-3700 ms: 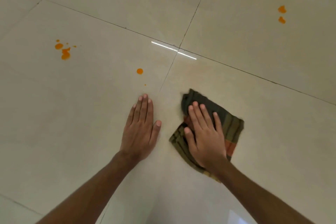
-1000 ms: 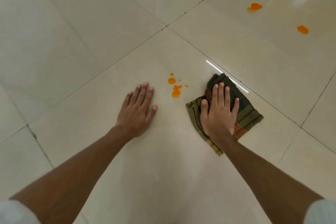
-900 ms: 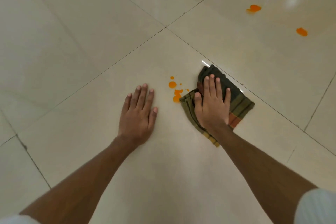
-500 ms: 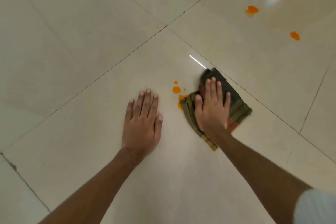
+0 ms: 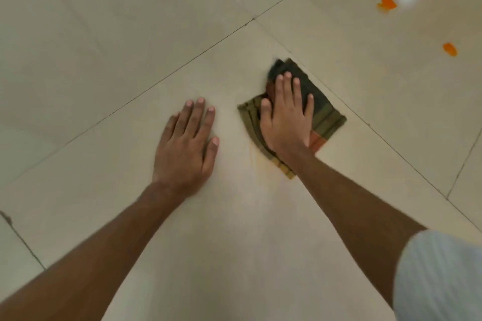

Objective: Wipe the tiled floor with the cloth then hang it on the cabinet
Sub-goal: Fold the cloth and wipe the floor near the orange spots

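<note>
Centre-right of frame: right hand (image 5: 287,122) pressed flat, fingers spread, not clenched, on folded dark striped cloth (image 5: 323,114) w/ edges poking out all round; left hand (image 5: 186,147) flat on beige tiled floor (image 5: 104,34).

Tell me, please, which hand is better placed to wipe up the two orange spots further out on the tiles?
The right hand, probably. It already presses flat on the cloth, and both orange spots lie ahead on its side. The left hand rests bare on the floor, apart from the cloth, likely as support.

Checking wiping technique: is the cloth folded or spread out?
Folded: the cloth shows stacked layered edges beside the right hand pressing it flat.
</note>
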